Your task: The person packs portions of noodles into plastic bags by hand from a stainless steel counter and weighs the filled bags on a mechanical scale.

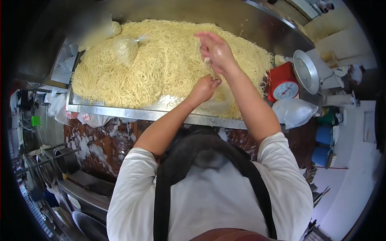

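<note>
A broad heap of pale yellow noodles (161, 60) covers the metal tray table. My left hand (204, 90) is closed low over the front of the heap, its thumb and fingers pinching the gathered neck of a clear plastic bag (219, 105), whose outline is faint. Just above and beyond it, my right hand (217, 53) has its fingers partly curled; a small whitish bit shows at them, too small to name. To the left on the heap lies a knotted clear bag of noodles (126, 49).
A red dial scale (282, 82) with a round metal pan (305, 71) stands at the right end. In front of it sits a clear plastic bag (294, 111). The table's metal rim (140, 114) runs before me. Wet, foamy floor (98, 144) lies below.
</note>
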`<state>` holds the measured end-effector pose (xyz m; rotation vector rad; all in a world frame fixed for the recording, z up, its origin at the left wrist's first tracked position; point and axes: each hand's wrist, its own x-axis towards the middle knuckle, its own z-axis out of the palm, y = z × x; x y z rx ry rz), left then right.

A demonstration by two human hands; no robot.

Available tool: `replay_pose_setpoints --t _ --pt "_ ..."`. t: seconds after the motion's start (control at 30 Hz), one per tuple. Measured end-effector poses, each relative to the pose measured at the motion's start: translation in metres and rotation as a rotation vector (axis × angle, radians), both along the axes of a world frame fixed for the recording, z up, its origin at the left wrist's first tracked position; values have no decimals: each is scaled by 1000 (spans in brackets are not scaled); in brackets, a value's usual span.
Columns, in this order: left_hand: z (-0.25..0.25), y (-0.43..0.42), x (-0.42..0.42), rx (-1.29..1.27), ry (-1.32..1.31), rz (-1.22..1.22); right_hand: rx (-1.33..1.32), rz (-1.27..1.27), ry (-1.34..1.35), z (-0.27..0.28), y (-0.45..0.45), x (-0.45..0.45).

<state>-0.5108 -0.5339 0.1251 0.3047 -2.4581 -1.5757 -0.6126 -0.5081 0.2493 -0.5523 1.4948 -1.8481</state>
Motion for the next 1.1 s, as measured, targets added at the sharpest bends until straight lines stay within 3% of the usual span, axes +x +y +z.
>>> replay_pose_setpoints --t 0.1,0.17,0.23,0.3,0.33,0.37,0.4,0.47,0.57,0.63,0.67,0.73,0.83,0.87,0.97,1.0,1.1 --pt "-2 -5 -1 -286 -44 -139 -91 -26 194 48 -35 -11" --pt "-16 -10 9 -455 -132 -249 -216 -172 368 69 -69 -33" --pt "-52 -10 17 -593 -267 -358 -394 -138 269 112 -84 -36" --pt "-54 -7 19 -606 -384 -360 -437 -204 451 100 -100 -58" --pt "-53 -7 17 -616 -437 -359 -384 -283 685 63 -115 -88" --pt "-46 -8 19 -586 -418 -337 -316 -358 915 26 -118 -103" --pt "-30 -11 23 -554 -400 -315 558 -68 818 2 -87 -104" --pt "1 -20 28 -417 -330 -159 780 110 779 -23 -26 -66" --pt "-17 -37 37 -303 -241 41 1023 300 877 -91 58 -13" --pt "-27 -43 37 -194 -160 51 1046 199 993 -159 97 19" --pt "-27 -43 32 -137 -112 30 976 129 1017 -158 102 25" --pt "13 -25 16 -98 -9 19 841 -10 1062 -148 106 33" --pt "53 0 7 -12 -34 19 980 -83 962 -103 109 12" --pt "59 4 4 15 -69 28 1157 57 899 -93 110 -7" --pt "34 -5 -3 15 -34 57 766 31 848 -70 130 -26" --pt "31 -6 -3 15 -48 57 617 95 379 -51 133 -21" --pt "27 -6 -9 70 61 81 551 -250 897 -62 135 -11"
